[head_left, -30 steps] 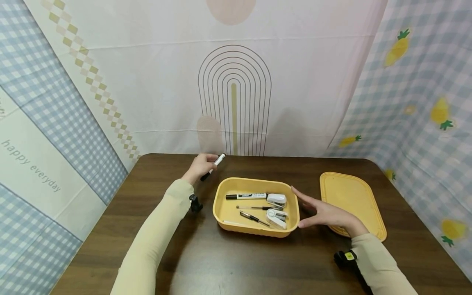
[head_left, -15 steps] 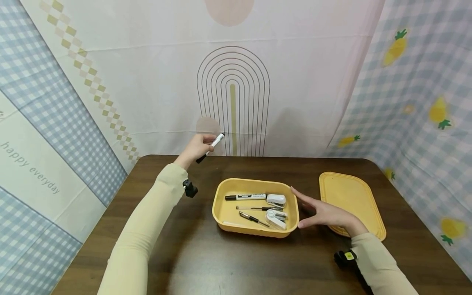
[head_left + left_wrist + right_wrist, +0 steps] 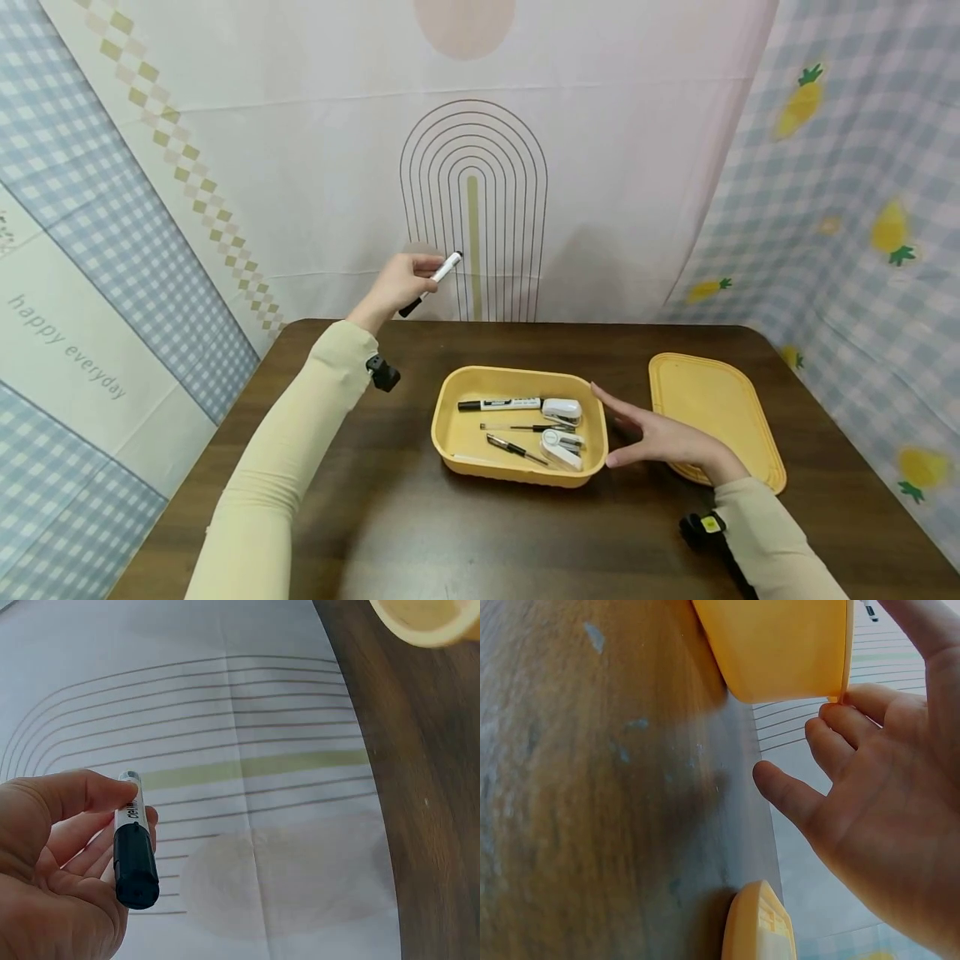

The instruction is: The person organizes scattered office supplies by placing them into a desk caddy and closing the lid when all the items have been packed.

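Note:
My left hand (image 3: 403,282) pinches a white marker with a black cap (image 3: 136,859) between thumb and fingers, raised above the table's far edge. The marker slants, black end down toward the left. A yellow plastic box (image 3: 444,417) stands in the middle of the table. In it lie another marker (image 3: 501,404), two black-and-clear pens (image 3: 512,448) and two small white staplers (image 3: 561,411). My right hand (image 3: 660,433) rests at the box's right end, thumb and fingers spread, fingertips at the rim.
A yellow lid (image 3: 708,408) lies flat on the dark wooden table (image 3: 480,542), right of the box and partly behind my right hand. A patterned cloth (image 3: 337,167) hangs directly behind the table's far edge.
My left hand has lifted the marker up from near the table's back edge, moving slightly left. The right hand and the box have stayed in place.

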### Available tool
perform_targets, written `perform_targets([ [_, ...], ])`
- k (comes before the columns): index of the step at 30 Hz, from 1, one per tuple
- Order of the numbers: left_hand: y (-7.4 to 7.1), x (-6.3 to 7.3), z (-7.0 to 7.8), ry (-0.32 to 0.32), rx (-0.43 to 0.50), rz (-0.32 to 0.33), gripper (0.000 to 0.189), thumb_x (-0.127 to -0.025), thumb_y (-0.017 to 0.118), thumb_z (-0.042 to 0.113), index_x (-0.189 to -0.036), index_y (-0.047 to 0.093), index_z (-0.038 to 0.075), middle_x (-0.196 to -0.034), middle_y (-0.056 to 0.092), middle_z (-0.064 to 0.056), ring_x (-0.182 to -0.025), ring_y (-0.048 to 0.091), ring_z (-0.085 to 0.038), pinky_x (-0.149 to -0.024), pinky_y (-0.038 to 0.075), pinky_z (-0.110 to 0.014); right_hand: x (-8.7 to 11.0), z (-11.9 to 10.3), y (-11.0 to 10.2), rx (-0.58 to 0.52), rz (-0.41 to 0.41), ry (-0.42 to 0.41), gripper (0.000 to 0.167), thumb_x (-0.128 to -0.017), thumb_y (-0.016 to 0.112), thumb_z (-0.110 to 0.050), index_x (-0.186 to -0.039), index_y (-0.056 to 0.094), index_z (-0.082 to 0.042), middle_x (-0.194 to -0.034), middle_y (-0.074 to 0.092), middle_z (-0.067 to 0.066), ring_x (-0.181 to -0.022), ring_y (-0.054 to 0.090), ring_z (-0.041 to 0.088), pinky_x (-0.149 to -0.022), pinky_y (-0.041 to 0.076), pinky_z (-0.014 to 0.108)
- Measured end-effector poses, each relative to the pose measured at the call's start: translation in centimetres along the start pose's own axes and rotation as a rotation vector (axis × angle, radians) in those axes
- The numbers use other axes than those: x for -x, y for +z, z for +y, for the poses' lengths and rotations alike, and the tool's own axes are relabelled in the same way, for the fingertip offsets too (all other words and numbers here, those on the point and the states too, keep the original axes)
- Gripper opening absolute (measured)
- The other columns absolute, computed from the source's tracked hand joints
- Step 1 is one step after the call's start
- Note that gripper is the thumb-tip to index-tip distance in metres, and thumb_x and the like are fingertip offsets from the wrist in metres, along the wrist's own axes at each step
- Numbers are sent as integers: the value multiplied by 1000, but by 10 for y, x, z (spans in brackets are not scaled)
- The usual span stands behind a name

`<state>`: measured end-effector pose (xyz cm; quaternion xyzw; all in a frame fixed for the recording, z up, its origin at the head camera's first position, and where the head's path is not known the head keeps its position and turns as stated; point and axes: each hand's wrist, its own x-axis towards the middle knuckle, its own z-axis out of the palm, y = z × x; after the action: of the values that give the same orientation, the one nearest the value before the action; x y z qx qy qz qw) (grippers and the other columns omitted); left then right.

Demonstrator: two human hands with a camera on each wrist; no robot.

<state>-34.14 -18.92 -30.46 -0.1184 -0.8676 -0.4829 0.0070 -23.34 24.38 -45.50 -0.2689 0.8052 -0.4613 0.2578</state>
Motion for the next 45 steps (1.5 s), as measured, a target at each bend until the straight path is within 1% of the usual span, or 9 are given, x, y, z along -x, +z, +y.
perform_targets([
  [6, 5, 1, 5, 17, 52, -30, 52, -89, 63, -10, -140, 56, -4, -135, 61, -23, -124, 59, -32, -97, 51, -37, -2, -2, 3, -1, 6, 3, 105, -90, 78, -25, -164, 4, -26, -168, -2, 13, -147, 12, 50, -114, 21, 64],
  [9, 8, 4, 5, 24, 63, -41, 51, -90, 63, -9, -140, 56, -3, -135, 61, -22, -124, 59, -33, -95, 52, -38, -4, -2, 4, -11, -4, 9, 104, -90, 78, -24, -164, 4, -26, -168, -2, 13, -148, 11, 50, -114, 24, 62],
  [13, 14, 9, 8, 60, 67, -76, 50, -92, 64, -6, -141, 56, -2, -134, 62, -21, -124, 59, -35, -94, 52, -40, -5, -2, 4, -11, -9, 1, 103, -91, 77, -23, -164, 4, -25, -168, -2, 15, -147, 11, 52, -112, 27, 62],
  [20, 27, 21, 20, 125, 45, -126, 48, -93, 63, -4, -140, 58, 1, -135, 62, -18, -122, 61, -28, -94, 53, -39, -5, -3, 2, -17, 5, 8, 105, -89, 79, -24, -164, 4, -29, -168, -2, 9, -148, 12, 49, -113, 27, 61],
  [24, 35, 31, 24, 154, 25, -148, 48, -91, 64, -5, -139, 59, 0, -134, 62, -18, -121, 62, -27, -92, 54, -37, -5, 0, 2, -3, 1, 7, 106, -89, 79, -24, -164, 3, -26, -168, -2, 12, -148, 12, 50, -114, 24, 62],
  [29, 42, 40, 24, 192, -6, -165, 47, -91, 64, -5, -138, 60, 1, -133, 64, -16, -118, 63, -27, -91, 55, -36, -5, 1, 2, 0, 3, 0, 104, -90, 78, -23, -164, 4, -26, -168, -2, 15, -147, 12, 52, -113, 24, 64],
  [37, 50, 50, 18, 180, -31, -204, 49, -91, 65, -3, -139, 61, 5, -131, 65, -15, -113, 66, -23, -90, 55, -35, -5, -1, 2, -6, 4, -2, 104, -90, 78, -22, -164, 5, -26, -168, -2, 16, -146, 11, 54, -112, 24, 66],
  [41, 57, 53, 14, 170, -35, -226, 49, -91, 65, -3, -139, 60, 5, -131, 65, -14, -114, 66, -25, -89, 55, -34, -5, -1, 2, 0, 5, -5, 104, -90, 78, -22, -164, 4, -23, -168, -3, 16, -146, 11, 54, -113, 21, 67],
  [45, 67, 57, 10, 165, -48, -253, 50, -91, 65, -3, -140, 60, 5, -132, 65, -14, -116, 65, -28, -88, 55, -34, -5, 0, 2, 3, 3, -6, 104, -91, 78, -22, -164, 4, -25, -168, -3, 16, -146, 11, 55, -113, 21, 67],
])
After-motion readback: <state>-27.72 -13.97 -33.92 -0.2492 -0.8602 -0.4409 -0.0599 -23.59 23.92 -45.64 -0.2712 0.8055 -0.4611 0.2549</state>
